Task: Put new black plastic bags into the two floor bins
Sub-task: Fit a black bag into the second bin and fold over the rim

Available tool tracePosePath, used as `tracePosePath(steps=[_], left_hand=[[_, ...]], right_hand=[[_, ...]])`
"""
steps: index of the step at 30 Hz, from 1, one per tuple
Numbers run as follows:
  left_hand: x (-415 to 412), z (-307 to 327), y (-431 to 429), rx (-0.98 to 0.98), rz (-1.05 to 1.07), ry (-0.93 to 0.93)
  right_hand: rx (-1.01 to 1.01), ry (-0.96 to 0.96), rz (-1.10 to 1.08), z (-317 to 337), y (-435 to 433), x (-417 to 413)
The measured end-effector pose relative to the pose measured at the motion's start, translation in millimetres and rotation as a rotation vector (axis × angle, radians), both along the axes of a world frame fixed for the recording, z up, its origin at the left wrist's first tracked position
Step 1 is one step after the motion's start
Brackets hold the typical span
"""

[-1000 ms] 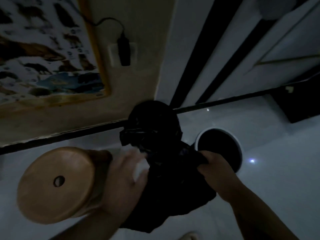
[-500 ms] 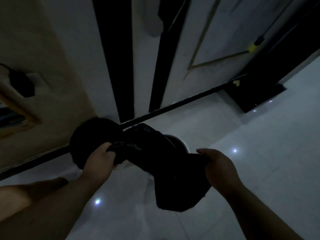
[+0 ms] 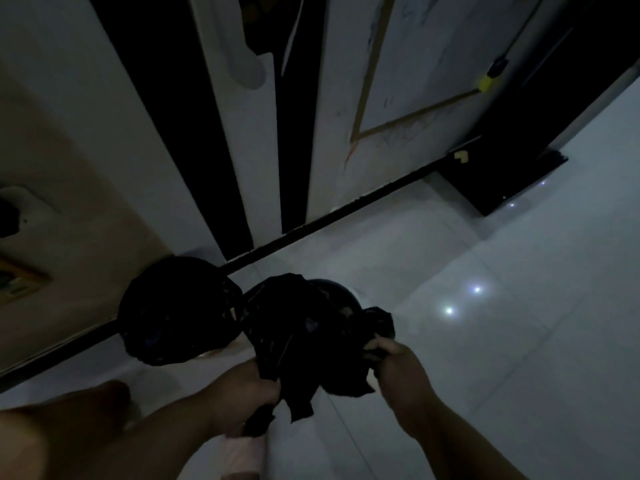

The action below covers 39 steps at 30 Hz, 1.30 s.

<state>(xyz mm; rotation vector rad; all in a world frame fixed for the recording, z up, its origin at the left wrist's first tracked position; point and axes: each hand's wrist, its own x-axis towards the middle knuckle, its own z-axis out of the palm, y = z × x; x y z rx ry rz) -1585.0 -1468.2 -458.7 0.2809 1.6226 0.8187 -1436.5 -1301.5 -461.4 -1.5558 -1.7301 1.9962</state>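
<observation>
While a lined bin (image 3: 180, 310) stood by the wall (image 3: 86, 168), the crumpled black bag (image 3: 298, 327), gripped by left hand (image 3: 256, 389) and right hand (image 3: 394, 362), apparently hid a second bin (image 3: 337, 294).

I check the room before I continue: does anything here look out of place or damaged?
Nothing is clearly damaged or spilled. Both hands, left and right, hold a crumpled black bag over the floor. The left bin is already lined. The picture is too dark for small details.
</observation>
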Motion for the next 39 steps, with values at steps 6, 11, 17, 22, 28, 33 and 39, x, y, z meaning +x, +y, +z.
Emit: tracePosePath(steps=[6,11,17,22,28,33,39], left_hand=[[-5.5,-33.9,6.8,-0.068,0.091,0.164],[-20.7,-55.6,13.2,-0.127,0.168,0.208],[-61.9,-78.7,19.7,-0.11,0.221,0.322],[-100.6,-90.6,41.3,-0.036,-0.136,0.342],[-80.1,-122.9,76.1,-0.11,0.102,-0.003],[-38.6,-137.8,107.3,-0.041,0.109,-0.042],[-33.5,-180.8,148.1,-0.041,-0.088,0.088]], right_hand=[[-0.09,0.011,0.153,-16.9,1.6,-3.8],[-0.093,-0.188,0.135,-36.8,13.0,-21.2],[0.061,-0.261,0.347,-55.6,18.8,-58.0],[-0.166,-0.113,0.384,-65.1,22.5,-79.1],[-0.226,-0.012,0.2,-78.6,35.0,-70.4],[-0.006,-0.08,0.084,-94.7,55.0,-42.1],[0.078,-0.098,0.042,-125.9,83.3,-14.5]])
